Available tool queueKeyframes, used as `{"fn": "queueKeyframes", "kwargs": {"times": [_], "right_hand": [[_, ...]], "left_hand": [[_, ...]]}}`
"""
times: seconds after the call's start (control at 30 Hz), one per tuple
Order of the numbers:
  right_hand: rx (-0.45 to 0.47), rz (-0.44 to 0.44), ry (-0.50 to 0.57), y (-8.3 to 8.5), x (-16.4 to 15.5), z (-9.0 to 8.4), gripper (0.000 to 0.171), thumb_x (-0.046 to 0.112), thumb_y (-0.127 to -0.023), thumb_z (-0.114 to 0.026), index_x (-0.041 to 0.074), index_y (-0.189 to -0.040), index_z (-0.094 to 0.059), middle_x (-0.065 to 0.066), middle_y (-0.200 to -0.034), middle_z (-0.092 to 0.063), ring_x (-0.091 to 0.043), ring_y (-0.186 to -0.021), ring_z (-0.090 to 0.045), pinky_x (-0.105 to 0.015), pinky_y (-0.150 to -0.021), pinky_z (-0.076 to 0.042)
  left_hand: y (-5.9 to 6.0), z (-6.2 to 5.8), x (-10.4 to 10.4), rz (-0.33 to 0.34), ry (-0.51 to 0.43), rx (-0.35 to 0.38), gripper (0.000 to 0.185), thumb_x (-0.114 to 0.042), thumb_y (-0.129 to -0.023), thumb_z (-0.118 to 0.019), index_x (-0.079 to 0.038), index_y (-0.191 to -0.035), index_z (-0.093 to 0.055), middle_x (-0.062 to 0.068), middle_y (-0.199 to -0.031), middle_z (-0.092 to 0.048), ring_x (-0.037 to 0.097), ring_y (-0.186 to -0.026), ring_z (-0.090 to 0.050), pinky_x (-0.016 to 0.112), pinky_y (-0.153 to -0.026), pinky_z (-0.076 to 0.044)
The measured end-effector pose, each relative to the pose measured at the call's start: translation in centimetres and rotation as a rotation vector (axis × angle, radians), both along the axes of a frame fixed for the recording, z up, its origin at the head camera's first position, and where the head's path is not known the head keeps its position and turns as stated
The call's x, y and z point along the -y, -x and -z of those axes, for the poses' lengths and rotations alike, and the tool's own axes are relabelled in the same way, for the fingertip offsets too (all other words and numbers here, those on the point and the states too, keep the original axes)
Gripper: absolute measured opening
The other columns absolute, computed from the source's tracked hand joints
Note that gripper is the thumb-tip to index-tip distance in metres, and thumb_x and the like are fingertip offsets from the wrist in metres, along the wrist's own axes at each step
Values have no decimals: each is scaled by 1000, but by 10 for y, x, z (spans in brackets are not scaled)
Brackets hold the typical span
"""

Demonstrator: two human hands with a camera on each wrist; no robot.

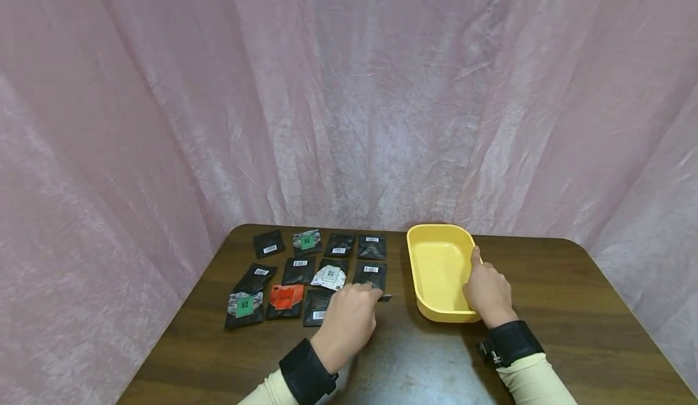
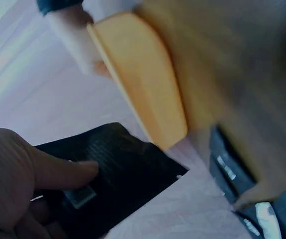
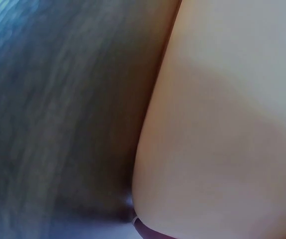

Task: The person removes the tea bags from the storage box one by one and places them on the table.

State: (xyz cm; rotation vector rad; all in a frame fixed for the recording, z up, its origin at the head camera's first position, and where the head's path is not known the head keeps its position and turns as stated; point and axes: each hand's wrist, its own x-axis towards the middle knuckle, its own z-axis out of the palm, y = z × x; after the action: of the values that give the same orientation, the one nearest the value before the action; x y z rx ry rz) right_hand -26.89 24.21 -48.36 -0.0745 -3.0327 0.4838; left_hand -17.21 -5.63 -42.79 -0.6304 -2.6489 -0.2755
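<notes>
I see my left hand (image 1: 349,320) pinching a flat black foil sachet (image 2: 114,172), thumb curled on top, at the near-right corner of the sachet rows on the dark wooden desk (image 1: 572,308). My right hand (image 1: 487,290) grips the near-right rim of the shallow yellow plastic tray (image 1: 436,259), just beside. Risk: the pinch is shallow and the foil slick, so the pkt may slip. It's glossy, w/ fine print.
</notes>
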Motion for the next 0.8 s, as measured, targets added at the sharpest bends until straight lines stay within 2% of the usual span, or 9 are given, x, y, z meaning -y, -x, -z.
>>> {"fn": "queueKeyframes", "kwargs": {"times": [0.13,0.23,0.33,0.5,0.6,0.8], "right_hand": [[8,-6,3,0,0,-1,85,11,-93,-64,-8,-165,-22,-33,-104,-65,-42,-77,-67,-58,-68,-56],[0,-5,3,0,0,-1,86,10,-93,-65,-8,-165,-23,-33,-104,-65,-42,-76,-66,-57,-66,-56],[6,-4,7,0,-1,-1,86,10,-93,-64,-8,-166,-23,-34,-105,-65,-40,-75,-65,-56,-66,-55],[25,-3,12,-1,-1,0,86,10,-93,-64,-8,-166,-21,-33,-105,-65,-38,-75,-64,-54,-65,-55],[23,-2,10,0,-1,0,86,11,-93,-63,-8,-166,-21,-33,-105,-65,-39,-76,-65,-55,-66,-55],[21,-1,9,1,-1,0,86,11,-94,-63,-7,-166,-20,-33,-106,-65,-39,-76,-65,-54,-66,-55]], "left_hand": [[-8,11,1,-14,87,4,18,-2,-83,-80,-15,-96,-83,-5,-89,-83,13,-77,-74,30,-71,-59],[-10,17,1,-30,147,-36,13,-6,-83,-82,-16,-90,-80,-6,-83,-80,12,-72,-73,29,-68,-57],[-10,25,0,-59,202,-76,9,-7,-86,-81,-16,-83,-79,-5,-76,-76,11,-67,-70,28,-64,-54],[-8,41,-1,-84,284,-132,14,-9,-87,-76,-17,-75,-77,-5,-72,-73,11,-65,-68,26,-59,-48],[-7,47,-1,-87,298,-118,13,-10,-87,-77,-16,-75,-78,-3,-75,-75,12,-68,-68,27,-59,-48],[-5,54,0,-86,315,-40,11,-10,-87,-77,-13,-77,-80,0,-79,-77,14,-69,-70,30,-64,-54]]}}
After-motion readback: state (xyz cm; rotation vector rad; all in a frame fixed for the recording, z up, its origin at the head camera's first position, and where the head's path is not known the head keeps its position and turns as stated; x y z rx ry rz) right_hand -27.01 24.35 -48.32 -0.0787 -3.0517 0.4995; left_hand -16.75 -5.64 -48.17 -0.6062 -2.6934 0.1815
